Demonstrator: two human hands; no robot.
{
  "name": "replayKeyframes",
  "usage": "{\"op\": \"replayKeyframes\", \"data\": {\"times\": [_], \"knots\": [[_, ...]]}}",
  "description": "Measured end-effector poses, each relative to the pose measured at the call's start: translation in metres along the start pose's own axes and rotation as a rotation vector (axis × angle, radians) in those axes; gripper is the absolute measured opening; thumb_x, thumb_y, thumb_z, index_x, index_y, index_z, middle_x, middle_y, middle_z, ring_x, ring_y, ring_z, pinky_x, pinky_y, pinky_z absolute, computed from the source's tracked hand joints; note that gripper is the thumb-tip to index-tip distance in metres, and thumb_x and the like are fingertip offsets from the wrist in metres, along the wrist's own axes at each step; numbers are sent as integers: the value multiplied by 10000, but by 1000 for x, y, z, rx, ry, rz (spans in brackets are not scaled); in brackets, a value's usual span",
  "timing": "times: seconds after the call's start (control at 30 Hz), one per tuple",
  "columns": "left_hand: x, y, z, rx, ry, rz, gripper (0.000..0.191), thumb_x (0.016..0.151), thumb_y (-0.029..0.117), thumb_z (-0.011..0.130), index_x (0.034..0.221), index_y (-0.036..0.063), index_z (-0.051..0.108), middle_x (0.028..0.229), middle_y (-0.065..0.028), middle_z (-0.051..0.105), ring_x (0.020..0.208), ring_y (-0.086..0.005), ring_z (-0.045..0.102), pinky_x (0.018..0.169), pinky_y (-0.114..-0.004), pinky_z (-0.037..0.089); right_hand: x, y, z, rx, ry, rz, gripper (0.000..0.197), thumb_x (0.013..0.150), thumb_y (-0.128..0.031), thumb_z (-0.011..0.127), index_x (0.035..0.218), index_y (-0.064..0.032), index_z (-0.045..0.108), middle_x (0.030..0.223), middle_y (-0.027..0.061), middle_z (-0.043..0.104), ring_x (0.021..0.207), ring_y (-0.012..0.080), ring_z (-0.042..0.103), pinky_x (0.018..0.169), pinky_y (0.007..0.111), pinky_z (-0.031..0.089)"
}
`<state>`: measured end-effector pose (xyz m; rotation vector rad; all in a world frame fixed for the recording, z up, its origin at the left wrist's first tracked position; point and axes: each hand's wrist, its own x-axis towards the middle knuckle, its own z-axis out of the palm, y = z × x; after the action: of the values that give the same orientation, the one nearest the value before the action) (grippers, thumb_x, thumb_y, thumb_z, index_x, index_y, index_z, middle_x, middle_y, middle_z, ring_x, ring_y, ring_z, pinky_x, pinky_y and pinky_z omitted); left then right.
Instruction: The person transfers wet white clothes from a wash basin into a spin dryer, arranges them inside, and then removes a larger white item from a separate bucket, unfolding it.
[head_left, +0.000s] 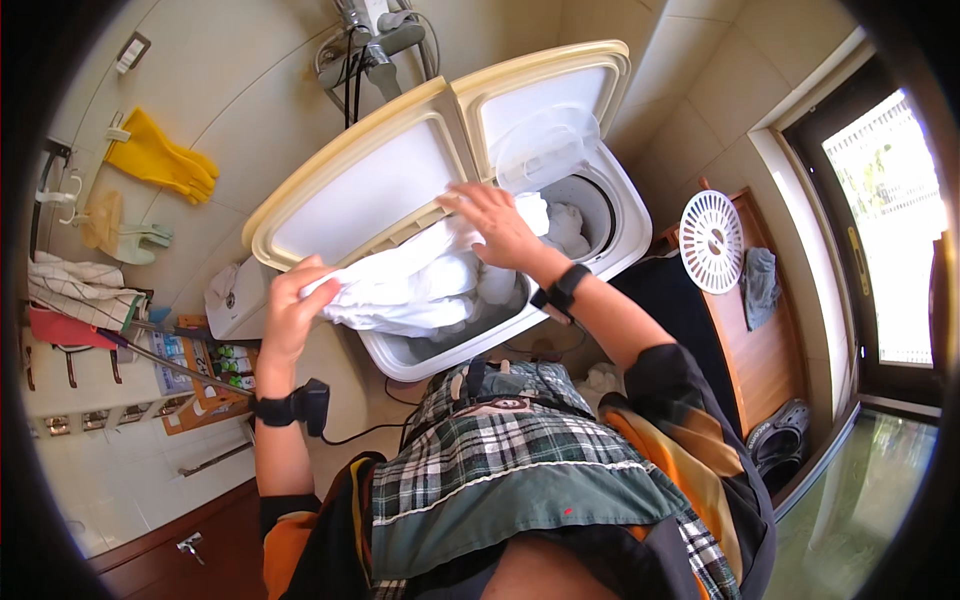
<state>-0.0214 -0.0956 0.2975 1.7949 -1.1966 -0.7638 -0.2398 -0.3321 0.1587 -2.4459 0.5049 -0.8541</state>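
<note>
In front of me stands a white twin-tub washing machine (409, 366) with both cream-edged lids raised. My left hand (292, 304) pinches one end of a white cloth (401, 281) above the wash tub's left side. The cloth stretches over the wash tub towards the spin tub (600, 214). My right hand (499, 229) is slightly blurred, palm down and fingers spread over the cloth's other end near the divider; any contact there is hard to make out. More white laundry (568, 229) lies inside the spin tub. Water shows in the wash tub below the cloth.
Behind the machine is a wall-mounted shower mixer (375, 56). Yellow rubber gloves (161, 157) hang on the left wall. A white slotted disc (711, 241) and a grey cloth (760, 289) rest against a wooden panel (765, 375) at right. A black cable (360, 433) runs from my left wristband.
</note>
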Motion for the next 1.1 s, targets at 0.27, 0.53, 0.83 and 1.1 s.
{"op": "replayKeyframes", "data": {"times": [0.27, 0.53, 0.83, 1.1], "knots": [[-10, -49, 1, -388, 394, -237, 184, 911, 100, 587, 1054, -13, 615, 890, -53, 613, 847, -127, 576, 801, -263, 446, 2, 39, 36, 156, -247, 314, 437, 695, -297, 786, 1003, -29, 629, 955, 185, 658, 964, 389, 606, 787, 421, 486], [57, -50, 79, -14, -249, -184, 800, 694, 104, 789, 1388, 4, 403, 1312, -121, 527, 1199, -208, 506, 1007, -328, 399, 38, -67, 43, 590, -170, -86, 288, 678, 18, 633, 959, 1, 577, 949, 189, 600, 925, 390, 589, 817, 425, 482], [9, -8, 40, -21, 14, -13, 219, 678, -101, 522, 781, -6, 690, 760, -51, 632, 787, -151, 570, 756, -261, 438, -57, 28, 86, 364, -710, -21, 516, 663, -126, 740, 1143, -220, 575, 1092, -5, 607, 1087, 236, 558, 867, 441, 386], [-14, 23, 16, -231, -99, 166, 185, 615, -105, 526, 554, 49, 607, 633, -11, 455, 706, -155, 471, 706, -273, 367, -78, 45, 141, 211, -265, 425, 313, 842, 10, 530, 1152, -27, 560, 1194, 188, 568, 1086, 403, 550, 908, 424, 473]]}}
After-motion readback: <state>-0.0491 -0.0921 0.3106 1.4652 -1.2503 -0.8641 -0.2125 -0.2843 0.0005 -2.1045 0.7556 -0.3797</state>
